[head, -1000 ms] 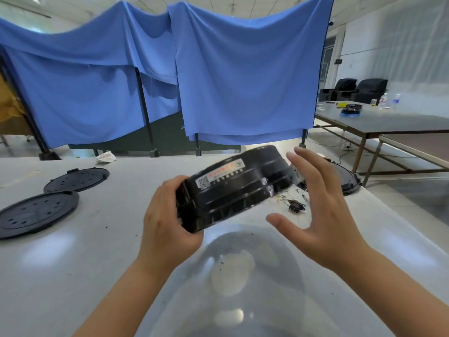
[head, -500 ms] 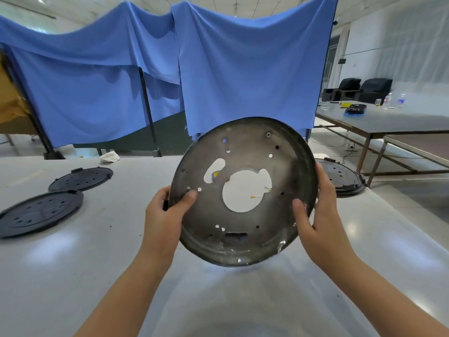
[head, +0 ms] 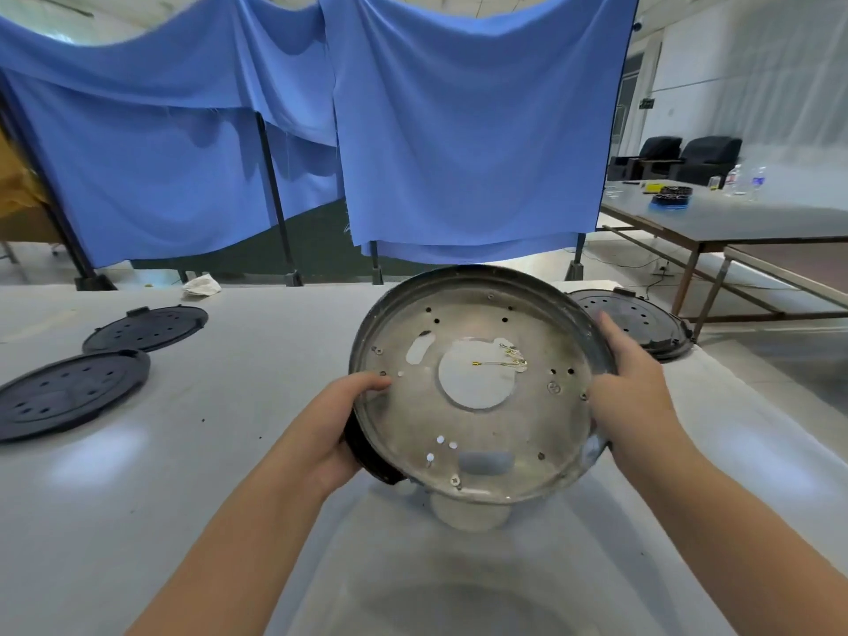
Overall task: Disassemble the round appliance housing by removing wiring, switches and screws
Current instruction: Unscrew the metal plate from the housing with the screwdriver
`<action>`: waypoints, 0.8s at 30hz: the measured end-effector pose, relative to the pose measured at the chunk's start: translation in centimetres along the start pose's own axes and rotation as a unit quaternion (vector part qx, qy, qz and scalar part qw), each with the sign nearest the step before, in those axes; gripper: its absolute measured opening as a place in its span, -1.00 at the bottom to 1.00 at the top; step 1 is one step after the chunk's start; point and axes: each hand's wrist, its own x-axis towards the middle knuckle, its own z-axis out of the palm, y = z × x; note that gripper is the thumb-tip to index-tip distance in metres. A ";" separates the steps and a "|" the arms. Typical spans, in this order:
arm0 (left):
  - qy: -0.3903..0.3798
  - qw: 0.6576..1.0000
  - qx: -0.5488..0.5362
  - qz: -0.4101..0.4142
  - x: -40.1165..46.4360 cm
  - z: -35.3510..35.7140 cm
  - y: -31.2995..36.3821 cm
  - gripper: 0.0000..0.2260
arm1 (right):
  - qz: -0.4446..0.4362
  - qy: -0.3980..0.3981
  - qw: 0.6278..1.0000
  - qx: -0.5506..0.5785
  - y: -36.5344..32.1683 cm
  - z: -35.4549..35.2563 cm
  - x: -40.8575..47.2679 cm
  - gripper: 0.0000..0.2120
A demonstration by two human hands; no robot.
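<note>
two bare forearms are seen reaching up from the lower edge of the head view, one on each side, and no sleeve, cuff or glove is worn on any part that is shown. the left hand (head: 337, 422) and the right hand (head: 631, 387) are uncovered, and no ring, watch, strap or bracelet can be made out at the fingers or wrists. the fingernails, where they are visible, are short and plain, and the upper arms and the rest of the body are cut off by the frame.
</note>
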 end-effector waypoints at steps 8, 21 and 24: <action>0.058 0.998 0.002 -0.010 1.3 0.7 -1.2 -0.72 | 0.236 -0.063 0.970 0.012 0.6 -0.6 1.3 -0.33; 0.112 0.993 0.024 0.038 2.1 0.4 -5.0 -0.96 | 0.251 -0.067 0.965 0.033 2.8 -0.9 0.3 -0.18; 0.108 0.992 0.040 0.059 2.1 0.2 -5.3 -0.90 | 0.249 -0.072 0.965 0.030 3.4 -0.8 0.0 -0.17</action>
